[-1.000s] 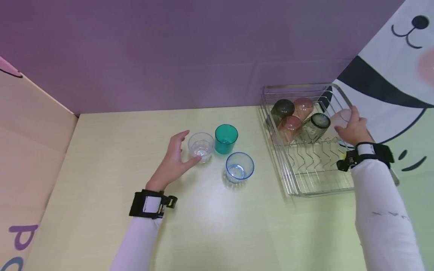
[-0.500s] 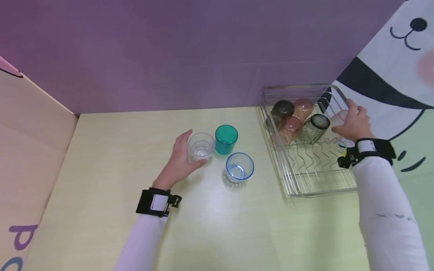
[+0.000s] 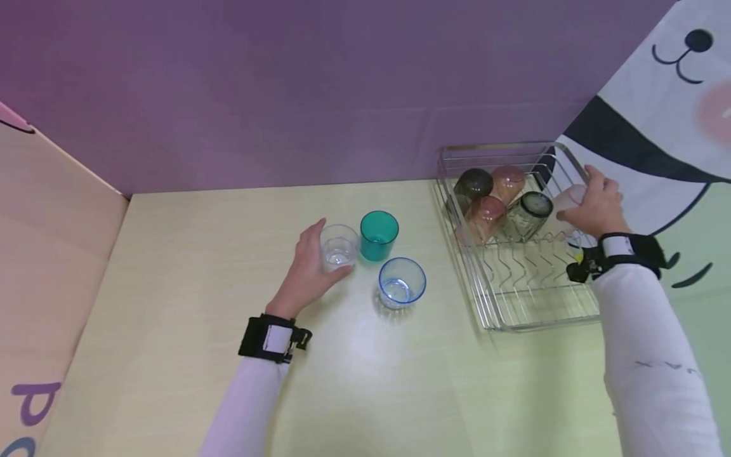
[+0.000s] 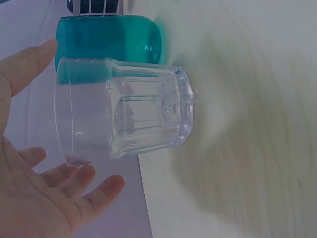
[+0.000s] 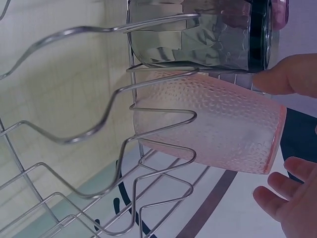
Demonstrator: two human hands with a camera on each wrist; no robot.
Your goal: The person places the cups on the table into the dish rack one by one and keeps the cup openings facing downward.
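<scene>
A clear, faceted glass (image 3: pixel 340 249) stands upright on the table between the spread thumb and fingers of my left hand (image 3: pixel 308 270). In the left wrist view the fingertips (image 4: pixel 81 173) lie right at its rim, while the thumb is apart from it. My right hand (image 3: pixel 599 206) is at the right side of a wire dish rack (image 3: pixel 531 328). It spreads around the top of a pale pink, dimpled cup (image 5: pixel 213 124) in the rack. The right wrist view shows a gap between the fingers and this cup.
A teal glass (image 3: pixel 379 236) stands beside the clear one, and a blue-rimmed glass (image 3: pixel 402 283) is nearer the front. In the rack are a dark rounded glass (image 3: pixel 475 184), two reddish glasses (image 3: pixel 488 212) and a grey-green glass (image 3: pixel 526 216). A purple wall (image 3: pixel 285 95) closes the back.
My left hand has moved right, bringing its thumb and fingers around the clear glass. My right hand has shifted slightly at the pink cup. The glasses stay in place.
</scene>
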